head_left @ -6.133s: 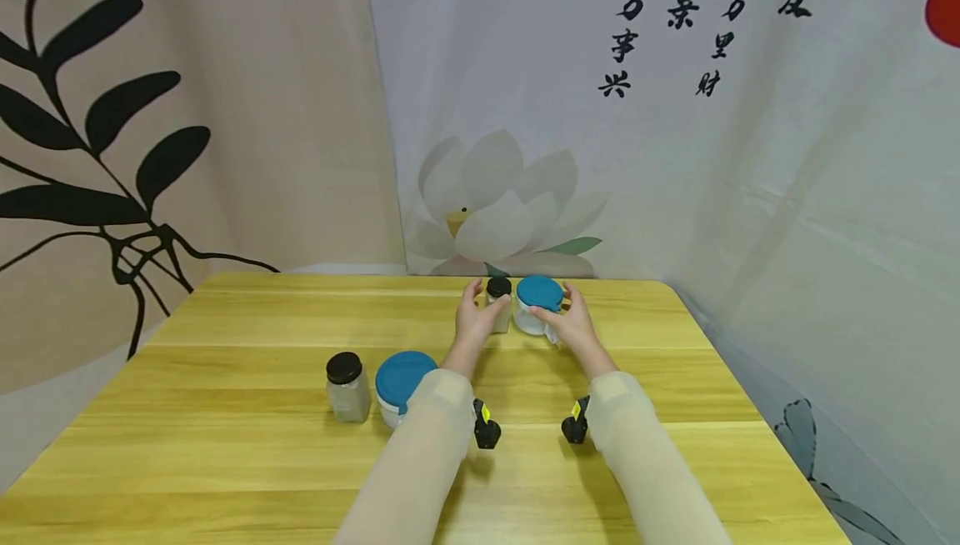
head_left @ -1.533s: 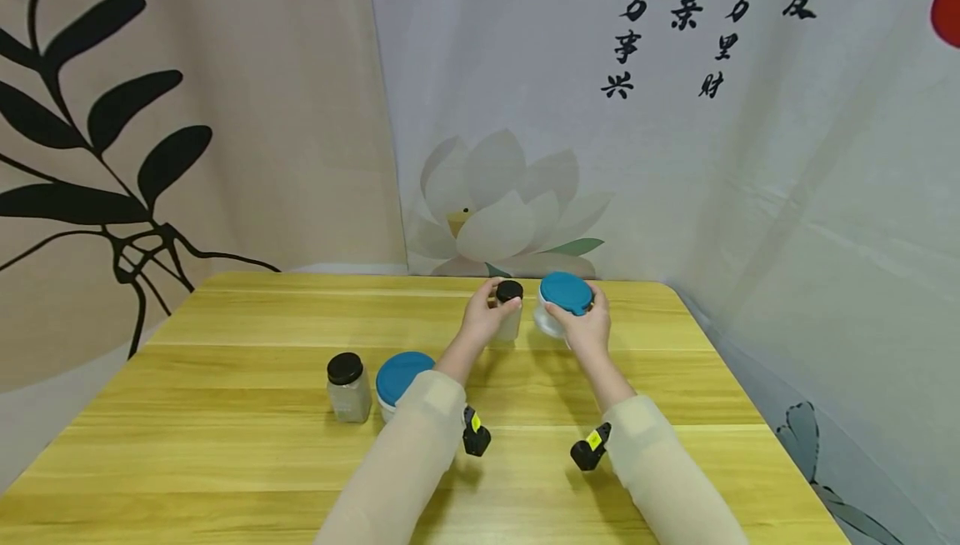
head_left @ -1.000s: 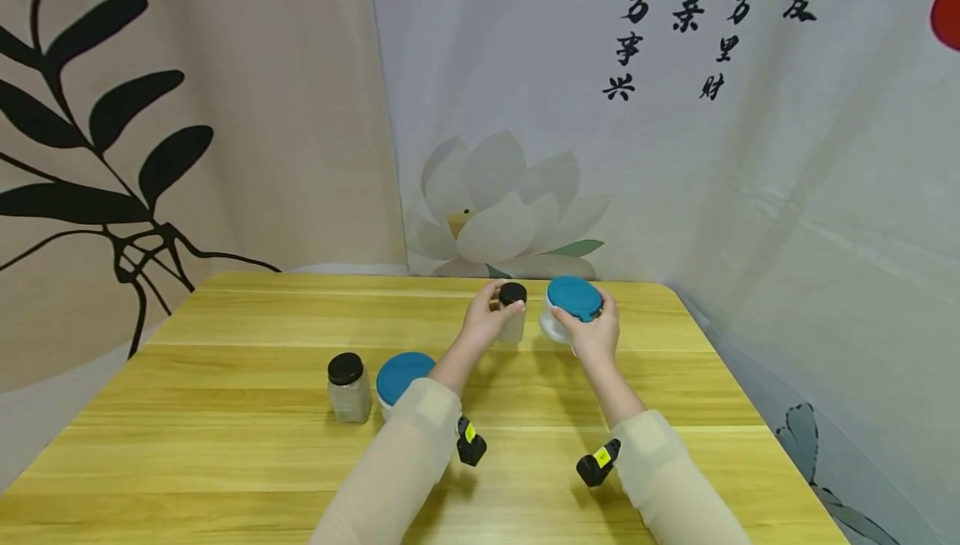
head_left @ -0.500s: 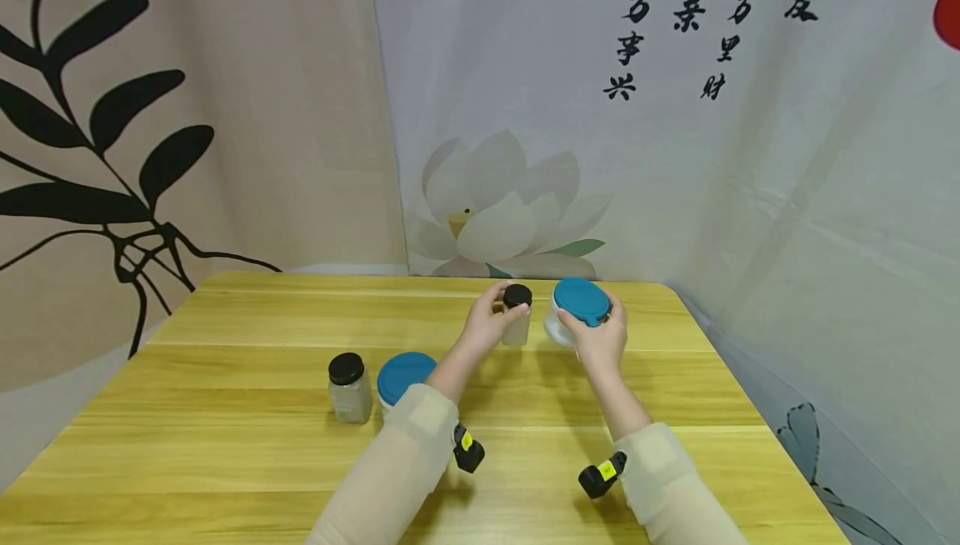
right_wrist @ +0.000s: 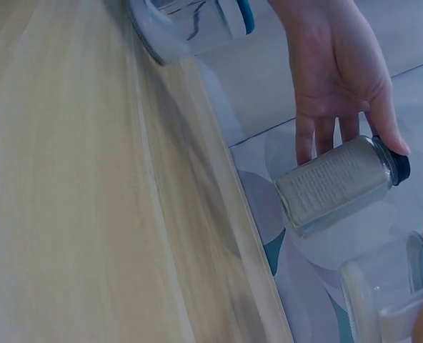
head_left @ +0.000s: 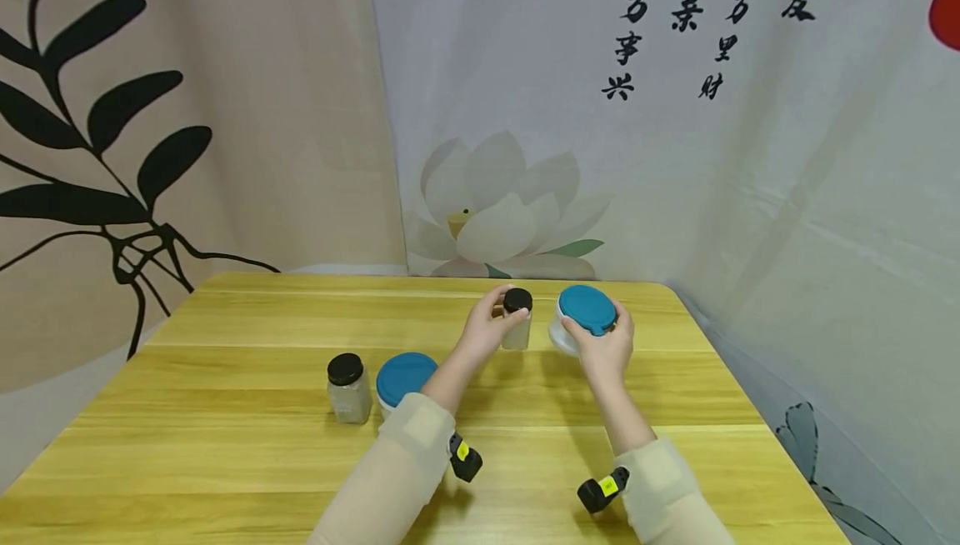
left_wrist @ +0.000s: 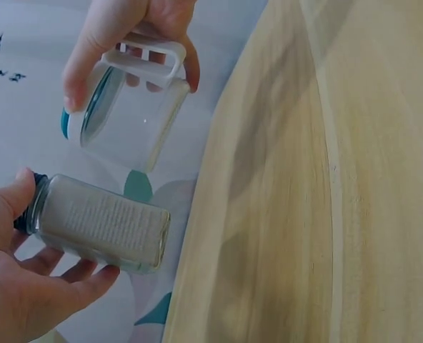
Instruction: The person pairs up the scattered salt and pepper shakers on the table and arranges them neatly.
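Note:
My left hand (head_left: pixel 483 330) grips a small square glass jar (head_left: pixel 516 333) with a black lid, thumb at the lid and fingers along the body. Printed text covers one side of that jar (left_wrist: pixel 104 221) in the left wrist view. To its right, my right hand (head_left: pixel 607 353) holds a wider clear jar (head_left: pixel 564 333) with a blue lid. Fingers pass behind its white handle (left_wrist: pixel 146 66), and the thumb presses near the lid. Both jars look raised off the wooden table, apart from each other, with shadows below.
A second black-lidded jar (head_left: pixel 349 395) stands on the table (head_left: pixel 225 445) to the left. Beside it is another blue-lidded jar (head_left: pixel 405 377), partly hidden by my left sleeve (head_left: pixel 405 453). A printed cloth (head_left: pixel 517 112) hangs behind the table's far edge.
Six seconds ago both hands were around the jars near the far edge. Since then both jars have moved right and slightly nearer, the blue-lidded one farther, widening the gap between them.

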`<action>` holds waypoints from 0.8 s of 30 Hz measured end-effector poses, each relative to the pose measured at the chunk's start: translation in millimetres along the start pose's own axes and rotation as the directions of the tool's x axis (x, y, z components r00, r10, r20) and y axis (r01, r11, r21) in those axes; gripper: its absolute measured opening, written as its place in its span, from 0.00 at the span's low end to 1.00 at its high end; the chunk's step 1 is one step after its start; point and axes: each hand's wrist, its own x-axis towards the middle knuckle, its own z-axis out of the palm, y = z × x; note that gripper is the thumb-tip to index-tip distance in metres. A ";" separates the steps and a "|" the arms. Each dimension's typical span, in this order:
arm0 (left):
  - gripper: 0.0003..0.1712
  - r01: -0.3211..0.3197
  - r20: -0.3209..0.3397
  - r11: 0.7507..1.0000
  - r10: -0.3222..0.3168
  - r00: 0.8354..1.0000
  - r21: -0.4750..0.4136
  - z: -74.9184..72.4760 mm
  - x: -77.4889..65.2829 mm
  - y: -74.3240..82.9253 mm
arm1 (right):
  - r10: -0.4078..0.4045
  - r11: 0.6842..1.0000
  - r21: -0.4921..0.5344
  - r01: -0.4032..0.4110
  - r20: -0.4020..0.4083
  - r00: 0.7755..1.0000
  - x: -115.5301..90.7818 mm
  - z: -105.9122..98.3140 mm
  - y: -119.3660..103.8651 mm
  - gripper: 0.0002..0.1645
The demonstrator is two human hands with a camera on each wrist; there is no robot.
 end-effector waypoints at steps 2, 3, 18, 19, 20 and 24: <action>0.29 0.003 -0.004 1.000 -0.003 1.000 0.002 -0.2 -1.4 0.3 | -0.004 1.000 -0.002 0.004 -0.008 1.000 -1.8 -1.7 -0.1 0.52; 0.29 0.007 -0.005 1.000 -0.007 1.000 0.002 -0.4 -2.1 0.5 | -0.006 1.000 -0.005 0.006 -0.012 1.000 -2.5 -2.4 0.0 0.52; 0.31 -0.008 0.012 1.000 0.008 1.000 0.004 -0.8 -11.6 -9.1 | 0.002 1.000 0.009 -0.002 -0.030 1.000 -17.1 -12.5 -0.6 0.50; 0.31 -0.009 0.010 1.000 0.009 1.000 0.005 -0.4 -12.1 -9.1 | 0.007 1.000 0.011 -0.007 -0.031 0.999 -17.9 -12.8 -0.2 0.50; 0.31 -0.006 0.008 1.000 0.006 1.000 0.005 0.2 -12.8 -8.9 | 0.012 1.000 0.011 -0.012 -0.033 0.999 -18.9 -13.1 0.2 0.50; 0.31 -0.024 -0.001 1.000 0.024 1.000 0.016 3.7 -15.3 -8.8 | 0.038 0.999 0.024 -0.038 -0.033 0.999 -23.0 -14.3 3.1 0.51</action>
